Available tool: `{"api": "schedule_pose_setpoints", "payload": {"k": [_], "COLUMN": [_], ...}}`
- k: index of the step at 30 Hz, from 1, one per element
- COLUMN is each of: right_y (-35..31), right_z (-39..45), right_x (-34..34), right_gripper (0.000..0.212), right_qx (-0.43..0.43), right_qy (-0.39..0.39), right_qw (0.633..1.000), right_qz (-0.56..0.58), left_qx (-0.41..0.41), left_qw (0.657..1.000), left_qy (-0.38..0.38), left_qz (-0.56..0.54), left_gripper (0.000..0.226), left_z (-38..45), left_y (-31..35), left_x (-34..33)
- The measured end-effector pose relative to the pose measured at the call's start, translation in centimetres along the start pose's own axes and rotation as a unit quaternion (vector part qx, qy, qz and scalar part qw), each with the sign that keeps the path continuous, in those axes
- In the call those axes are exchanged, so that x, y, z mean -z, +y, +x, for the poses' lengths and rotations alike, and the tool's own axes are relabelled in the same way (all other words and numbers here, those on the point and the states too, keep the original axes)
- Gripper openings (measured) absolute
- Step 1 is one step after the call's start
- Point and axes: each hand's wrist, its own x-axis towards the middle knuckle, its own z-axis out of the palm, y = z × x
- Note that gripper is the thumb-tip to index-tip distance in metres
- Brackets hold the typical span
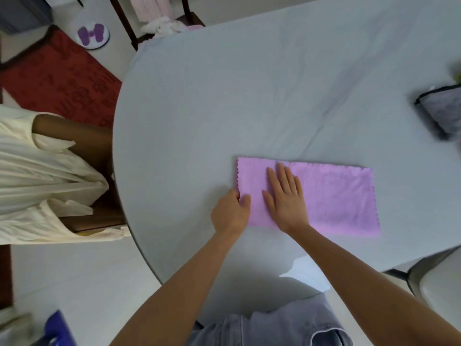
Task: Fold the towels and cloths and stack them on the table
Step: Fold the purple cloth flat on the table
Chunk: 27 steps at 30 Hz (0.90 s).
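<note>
Pink cloth (324, 196) lies flat on the desk (249, 108), near its front edge, already a long rectangle, probably folded once. Right hand (287, 198) pressed flat on it, fingers straight, likely pinning it so it doesn't slide. Left hand (230, 213) pinches the cloth's left edge, looks ready to lift for the next fold. 1 grey folded cloth (441, 111) sits far right, probably the stack start

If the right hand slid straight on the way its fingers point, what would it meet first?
The right hand lies flat on the pink cloth, fingers pointing toward its far edge. Beyond that edge only bare table shows, so the way looks free; the grey folded cloth sits well off to the right.
</note>
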Motion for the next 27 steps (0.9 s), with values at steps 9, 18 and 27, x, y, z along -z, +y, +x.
{"api": "schedule_pose_setpoints", "payload": {"k": [9, 18, 27], "right_y": [0.8, -0.5, 9.6], "right_z": [-1.6, -2.4, -10.6], "right_x": [-0.8, 1.2, 4.0], "right_gripper": [0.075, 0.072, 0.035], "right_qx": [-0.015, -0.023, -0.408], "right_qy": [-0.061, 0.019, 0.110], "right_qw": [0.998, 0.990, 0.865], "right_qz": [-0.022, 0.135, 0.271], "left_qx": [-0.080, -0.258, -0.449], "left_qw": [0.989, 0.933, 0.855], "left_qy": [0.057, 0.163, 0.026], "left_qz": [0.113, 0.190, 0.259], "left_gripper": [0.040, 0.054, 0.062], "left_z": [-2.8, -1.5, -2.7], "left_y": [-2.1, -4.4, 3.5], "left_x": [-0.4, 0.4, -5.5]}}
